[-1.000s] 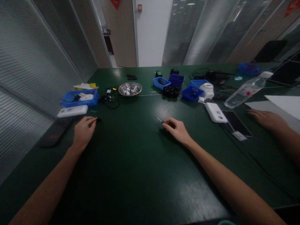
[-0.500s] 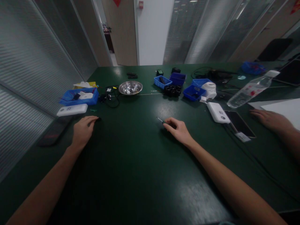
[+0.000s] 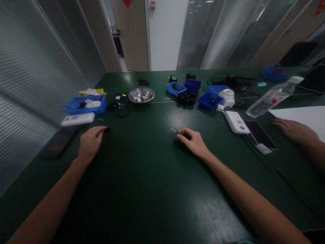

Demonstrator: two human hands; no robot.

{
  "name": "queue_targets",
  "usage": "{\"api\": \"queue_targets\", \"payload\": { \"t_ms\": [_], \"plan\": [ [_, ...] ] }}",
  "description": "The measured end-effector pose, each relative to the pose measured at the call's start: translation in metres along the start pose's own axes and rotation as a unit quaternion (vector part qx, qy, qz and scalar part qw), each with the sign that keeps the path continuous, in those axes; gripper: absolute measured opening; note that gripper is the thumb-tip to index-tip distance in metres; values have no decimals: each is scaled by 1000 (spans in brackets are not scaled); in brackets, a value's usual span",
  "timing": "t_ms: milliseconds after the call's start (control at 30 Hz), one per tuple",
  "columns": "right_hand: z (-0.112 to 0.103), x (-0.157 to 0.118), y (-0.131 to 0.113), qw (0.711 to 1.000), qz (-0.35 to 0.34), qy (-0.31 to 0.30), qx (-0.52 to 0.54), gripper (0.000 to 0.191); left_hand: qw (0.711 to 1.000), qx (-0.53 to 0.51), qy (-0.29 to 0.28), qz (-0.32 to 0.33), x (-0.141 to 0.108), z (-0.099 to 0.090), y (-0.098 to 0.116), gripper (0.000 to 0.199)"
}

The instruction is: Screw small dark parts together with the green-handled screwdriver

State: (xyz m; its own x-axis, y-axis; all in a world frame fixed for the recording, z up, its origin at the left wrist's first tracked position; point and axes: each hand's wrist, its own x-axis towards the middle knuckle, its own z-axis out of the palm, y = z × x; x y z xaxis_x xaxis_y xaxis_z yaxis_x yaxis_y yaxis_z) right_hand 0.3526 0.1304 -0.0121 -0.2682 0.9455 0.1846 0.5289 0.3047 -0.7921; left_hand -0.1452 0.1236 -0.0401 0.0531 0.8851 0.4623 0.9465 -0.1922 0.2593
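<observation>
My left hand (image 3: pixel 90 142) rests on the dark green table (image 3: pixel 142 169) at the left, its fingertips pinched on a small black piece (image 3: pixel 108 129) whose kind is too small to tell. Right of the middle, my right hand (image 3: pixel 191 139) is closed around a small screwdriver (image 3: pixel 173 130). The thin metal shaft points away to the upper left; most of the handle is hidden in my fingers. A white power bank (image 3: pixel 78 119) lies just beyond my left hand, beside a dark flat object (image 3: pixel 59 144).
A steel bowl (image 3: pixel 131 98) of small parts, blue trays (image 3: pixel 87 110) and black round parts (image 3: pixel 187 99) stand farther back. To the right are a white power bank (image 3: pixel 236 122), a phone (image 3: pixel 261 134), a bottle (image 3: pixel 269 101) and another person's hand (image 3: pixel 296 130) by white paper (image 3: pixel 309 117).
Both my hands stay almost where they were, still holding their things. At the right, the white paper near the other person's hand has shifted.
</observation>
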Motion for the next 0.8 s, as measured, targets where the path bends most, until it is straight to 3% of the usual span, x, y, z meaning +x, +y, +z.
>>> {"api": "queue_targets", "payload": {
  "t_ms": [367,467,600,700,800],
  "plan": [
    [0,0,0,1000,-8,-1,-15,26,1000,-3,6,-7,2,-4,7,30],
    [2,2,0,999,-31,-3,-36,25,999,-35,-17,-11,4,-7,20,30],
    [6,1,-2,994,-60,-31,-83,24,985,-150,-82,35,-1,-2,80,24],
    [8,-5,-6,986,-90,-59,-128,23,947,-259,-166,96,-10,9,146,20],
    [9,-15,-12,979,-122,-85,-139,22,907,-333,-233,110,-17,19,199,22]
  ]
}}
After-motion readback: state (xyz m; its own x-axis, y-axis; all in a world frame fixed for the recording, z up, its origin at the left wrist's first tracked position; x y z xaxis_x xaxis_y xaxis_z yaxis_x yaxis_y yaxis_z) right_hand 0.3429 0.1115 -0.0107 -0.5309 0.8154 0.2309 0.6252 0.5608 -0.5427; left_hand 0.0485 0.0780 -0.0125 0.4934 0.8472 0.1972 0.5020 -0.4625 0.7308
